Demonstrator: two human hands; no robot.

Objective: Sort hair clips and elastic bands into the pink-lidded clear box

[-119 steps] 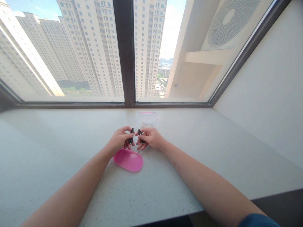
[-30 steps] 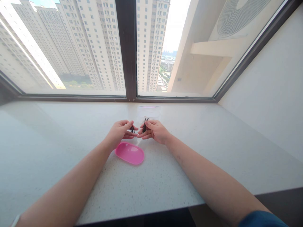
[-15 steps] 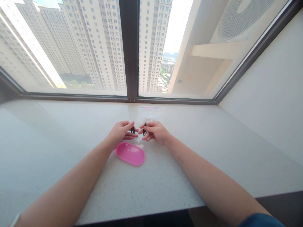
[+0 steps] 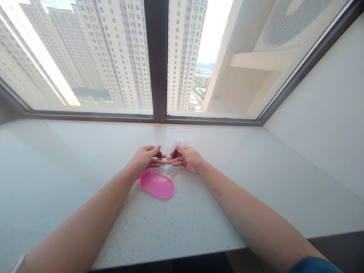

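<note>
Black hair clips (image 4: 159,156) pinched in left hand (image 4: 145,157); further clips (image 4: 174,153) just drawn up, thumb-pinched in right hand (image 4: 190,159), fingers freshly straightened: both bunches seemingly secure, between pink dish (image 4: 157,185) and clear zip bag (image 4: 180,134).

Your left hand (image 4: 145,160) partly covered its dark strips (image 4: 159,156); count unclear. Your right hand (image 4: 188,157) hid parts of the black strips (image 4: 174,153) and of the clear bag (image 4: 180,135) beyond, whose contents (image 4: 178,143) were too small to name. Picture edges cut off your blue sleeve (image 4: 315,265) and the fan (image 4: 281,28).
</note>
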